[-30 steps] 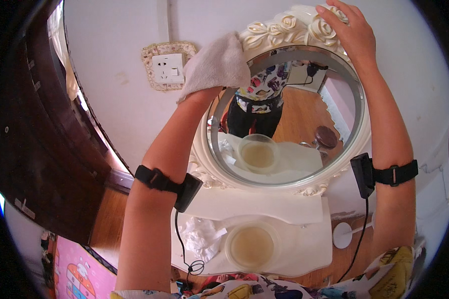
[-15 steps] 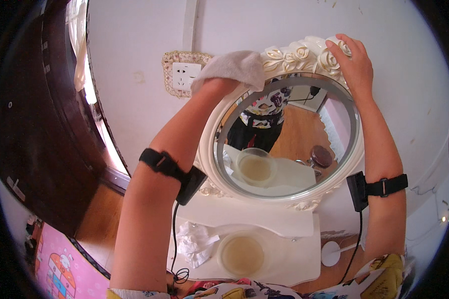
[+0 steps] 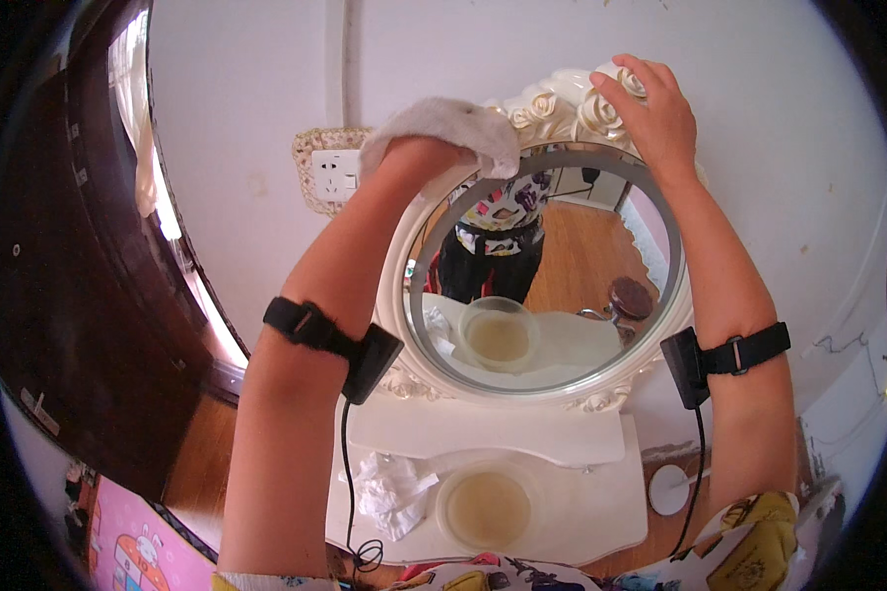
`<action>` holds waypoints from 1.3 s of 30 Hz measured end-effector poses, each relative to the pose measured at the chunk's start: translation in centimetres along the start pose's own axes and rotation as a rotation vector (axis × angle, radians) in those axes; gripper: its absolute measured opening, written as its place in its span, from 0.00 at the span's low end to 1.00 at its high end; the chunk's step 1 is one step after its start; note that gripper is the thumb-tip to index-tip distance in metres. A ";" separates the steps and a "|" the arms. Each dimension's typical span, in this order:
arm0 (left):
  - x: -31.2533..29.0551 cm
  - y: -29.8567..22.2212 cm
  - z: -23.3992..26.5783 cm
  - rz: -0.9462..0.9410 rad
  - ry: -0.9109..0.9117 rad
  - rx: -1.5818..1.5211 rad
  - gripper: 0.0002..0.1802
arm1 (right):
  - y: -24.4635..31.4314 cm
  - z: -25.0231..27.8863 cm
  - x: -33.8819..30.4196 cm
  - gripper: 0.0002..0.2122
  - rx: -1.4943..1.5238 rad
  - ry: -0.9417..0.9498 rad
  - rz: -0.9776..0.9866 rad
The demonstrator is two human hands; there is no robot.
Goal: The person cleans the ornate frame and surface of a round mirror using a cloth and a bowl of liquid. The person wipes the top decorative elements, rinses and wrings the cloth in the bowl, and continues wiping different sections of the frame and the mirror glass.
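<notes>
A greyish-white cloth [image 3: 443, 120] is draped over my left hand [image 3: 422, 160], its fingers hidden in the fabric. The hand presses the cloth against the upper left of an oval mirror's cream frame, which has carved roses [image 3: 542, 106]. At the top right of the frame, my right hand [image 3: 662, 123] grips the carving, its fingers curved over the roses and its thumb apart. Between my forearms, the mirror glass [image 3: 591, 276] reflects a patterned top, dark trousers and the bowl. I wear a black strap with a small dark box on each forearm.
Below the mirror, a cream table [image 3: 586, 522] holds a pale bowl [image 3: 443, 507] of cloudy liquid and crumpled white tissue [image 3: 396, 497]. A wall socket [image 3: 335, 175] is beside the cloth. A dark door [image 3: 79, 295] stands left, a pink mat [image 3: 163, 552] lower left. Cables hang from both boxes.
The cloth with my left hand has slid a little to the right along the frame's upper edge. My right hand stays on the roses, and the whole view has shifted slightly.
</notes>
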State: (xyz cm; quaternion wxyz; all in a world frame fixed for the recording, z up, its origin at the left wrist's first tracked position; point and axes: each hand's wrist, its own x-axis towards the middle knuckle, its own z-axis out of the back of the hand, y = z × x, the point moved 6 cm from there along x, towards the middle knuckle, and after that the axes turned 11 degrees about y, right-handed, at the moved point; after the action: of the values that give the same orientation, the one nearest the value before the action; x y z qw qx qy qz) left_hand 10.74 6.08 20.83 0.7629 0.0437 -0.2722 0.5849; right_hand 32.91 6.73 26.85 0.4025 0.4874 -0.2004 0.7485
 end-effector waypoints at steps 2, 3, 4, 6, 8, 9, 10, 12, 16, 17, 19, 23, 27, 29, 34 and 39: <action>0.7 0.7 0.6 -0.065 -0.084 -0.111 0.19 | 0.2 0.1 -0.1 0.23 0.012 -0.013 0.010; 1.0 0.5 0.5 -0.050 0.004 -0.010 0.18 | 0.1 0.2 0.0 0.23 0.030 -0.021 0.020; 1.0 0.4 0.3 -0.034 0.091 0.094 0.19 | 0.0 0.2 0.0 0.23 0.050 -0.029 0.030; 0.8 1.4 -0.9 0.056 0.139 -0.380 0.18 | -0.2 -0.1 -0.1 0.23 0.038 -0.047 0.027; 0.0 1.5 -1.5 -0.046 -0.064 -0.533 0.19 | -0.3 -0.3 -0.1 0.24 0.034 -0.062 0.027; 1.1 1.4 -1.9 0.100 0.055 -0.327 0.19 | -0.1 -0.4 -0.1 0.24 0.016 -0.066 0.038; 1.2 1.2 -2.0 0.100 0.060 -0.325 0.19 | 0.0 -0.6 0.0 0.24 -0.003 -0.068 0.049; 1.0 0.5 -2.8 0.187 0.126 -0.773 0.17 | -0.6 -0.3 0.1 0.24 -0.021 -0.075 0.036; 0.8 1.9 -3.1 0.233 0.000 -1.227 0.14 | 1.9 1.3 -0.9 0.18 0.102 -0.056 0.012; 0.9 2.1 -3.1 0.248 -0.009 -1.241 0.14 | 2.1 1.4 -1.0 0.18 0.102 -0.061 0.009; 0.8 2.1 -3.5 0.257 -0.018 -1.247 0.13 | 2.1 1.4 -0.9 0.18 0.130 -0.064 0.021; 1.0 2.7 -3.7 0.079 -0.242 -1.069 0.14 | 1.3 1.0 -0.8 0.18 0.147 -0.078 0.044; 1.3 -2.9 -1.3 0.243 -0.158 0.051 0.23 | -0.8 -0.6 -0.3 0.24 -0.044 -0.082 0.037; 0.5 -4.8 -1.1 0.184 -0.109 0.115 0.22 | -0.9 -0.6 -0.4 0.24 -0.037 -0.078 0.039; 0.2 -4.2 -1.5 -0.077 -0.494 0.026 0.20 | -0.1 -0.1 -0.5 0.24 -0.006 -0.086 0.042; 1.4 -4.5 -1.9 -0.027 -0.416 0.116 0.19 | -0.4 -0.3 -0.2 0.24 -0.007 -0.088 0.038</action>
State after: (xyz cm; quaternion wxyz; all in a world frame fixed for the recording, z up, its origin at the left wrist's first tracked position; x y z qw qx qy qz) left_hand 15.78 6.63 20.95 0.6942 0.2112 -0.3890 0.5676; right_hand 33.09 7.05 26.51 0.3807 0.5146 -0.2295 0.7332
